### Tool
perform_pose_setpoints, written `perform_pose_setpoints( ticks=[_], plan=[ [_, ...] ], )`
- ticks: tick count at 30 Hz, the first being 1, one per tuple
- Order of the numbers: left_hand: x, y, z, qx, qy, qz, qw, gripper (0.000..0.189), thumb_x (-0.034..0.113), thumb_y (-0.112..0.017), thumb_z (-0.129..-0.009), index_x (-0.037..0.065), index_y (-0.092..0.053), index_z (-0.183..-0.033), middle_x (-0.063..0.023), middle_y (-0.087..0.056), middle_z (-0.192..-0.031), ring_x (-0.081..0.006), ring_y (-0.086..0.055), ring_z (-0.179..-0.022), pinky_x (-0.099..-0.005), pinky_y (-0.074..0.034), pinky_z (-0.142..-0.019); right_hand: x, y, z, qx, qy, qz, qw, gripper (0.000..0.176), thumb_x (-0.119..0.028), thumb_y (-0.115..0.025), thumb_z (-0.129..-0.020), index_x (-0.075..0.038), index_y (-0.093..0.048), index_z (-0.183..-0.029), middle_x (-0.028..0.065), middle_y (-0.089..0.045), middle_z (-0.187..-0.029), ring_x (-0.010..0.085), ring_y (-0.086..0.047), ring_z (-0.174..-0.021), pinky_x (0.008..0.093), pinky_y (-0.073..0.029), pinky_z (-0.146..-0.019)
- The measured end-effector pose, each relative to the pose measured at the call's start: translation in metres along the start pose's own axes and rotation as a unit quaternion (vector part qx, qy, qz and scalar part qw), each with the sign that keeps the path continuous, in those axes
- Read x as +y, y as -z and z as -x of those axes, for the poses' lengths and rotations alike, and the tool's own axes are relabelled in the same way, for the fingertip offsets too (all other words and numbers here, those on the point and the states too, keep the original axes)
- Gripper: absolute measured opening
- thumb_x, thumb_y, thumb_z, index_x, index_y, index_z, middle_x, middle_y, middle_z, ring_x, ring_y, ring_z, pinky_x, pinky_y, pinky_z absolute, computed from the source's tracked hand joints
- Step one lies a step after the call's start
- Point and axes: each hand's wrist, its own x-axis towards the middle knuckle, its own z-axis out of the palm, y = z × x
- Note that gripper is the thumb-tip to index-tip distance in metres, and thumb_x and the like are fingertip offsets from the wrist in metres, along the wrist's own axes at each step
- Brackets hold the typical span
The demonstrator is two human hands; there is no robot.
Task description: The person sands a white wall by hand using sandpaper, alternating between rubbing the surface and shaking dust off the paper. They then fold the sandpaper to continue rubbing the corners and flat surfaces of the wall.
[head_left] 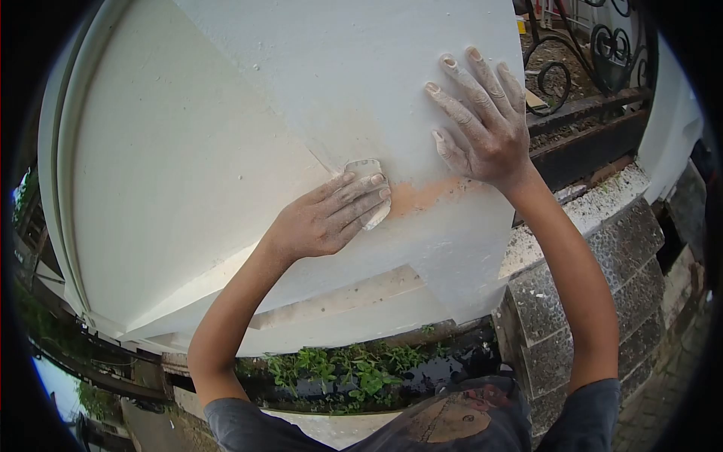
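My left hand point(331, 215), dusted with white powder, presses a small pale pad with rounded corners point(364, 165) flat against the white wall point(301, 68). Its fingers lie across the pad, which shows above and to the right of them. Just right of the pad, an orange-brown patch point(422, 197) marks the wall. Higher up, near the wall's right edge, my right hand point(486, 128) rests on the surface with its fingers spread and holds nothing. White dust coats its fingers too.
Black scrolled ironwork point(553, 87) stands right of the wall. Below it are rough grey stone blocks point(602, 264). Green plants point(346, 373) grow in a dark channel below the wall. A curved moulding point(64, 188) edges the wall's left side.
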Motion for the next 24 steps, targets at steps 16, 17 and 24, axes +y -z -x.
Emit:
perform_pose_setpoints(
  ticks=[16, 17, 24],
  plan=[
    [-0.028, 0.016, 0.009, 0.102, 0.031, -0.081, 0.991, 0.02, 0.014, -0.064, -0.079, 0.018, -0.065, -0.098, 0.0053, -0.059, -0.124, -0.0157, -0.051, -0.121, -0.036, -0.037, -0.109, 0.001, -0.001, 0.0, 0.003, 0.001, 0.016, 1.0, 0.047, -0.032, -0.064, -0.077, -0.03, -0.056, -0.123, -0.0011, -0.043, -0.142, 0.0216, -0.033, -0.135, 0.0451, -0.02, -0.113],
    [-0.037, 0.02, 0.007, 0.154, 0.056, -0.115, 0.98, 0.02, 0.013, -0.063, -0.079, 0.017, -0.065, -0.098, 0.0051, -0.058, -0.126, -0.0158, -0.05, -0.122, -0.035, -0.037, -0.109, 0.001, 0.0, 0.001, 0.001, 0.0, 0.014, 1.0, 0.047, -0.032, -0.064, -0.077, -0.03, -0.056, -0.123, -0.0012, -0.043, -0.142, 0.0216, -0.033, -0.135, 0.045, -0.02, -0.113],
    [-0.041, 0.021, 0.003, 0.133, 0.039, -0.094, 0.986, 0.023, 0.015, -0.07, -0.076, 0.022, -0.066, -0.098, 0.0063, -0.062, -0.12, -0.0158, -0.052, -0.119, -0.0402, -0.041, -0.105, 0.002, 0.0, 0.0, 0.004, 0.002, 0.02, 1.0, 0.047, -0.031, -0.064, -0.078, -0.03, -0.056, -0.124, -0.0011, -0.043, -0.142, 0.0219, -0.033, -0.135, 0.0444, -0.021, -0.113]
  ],
)
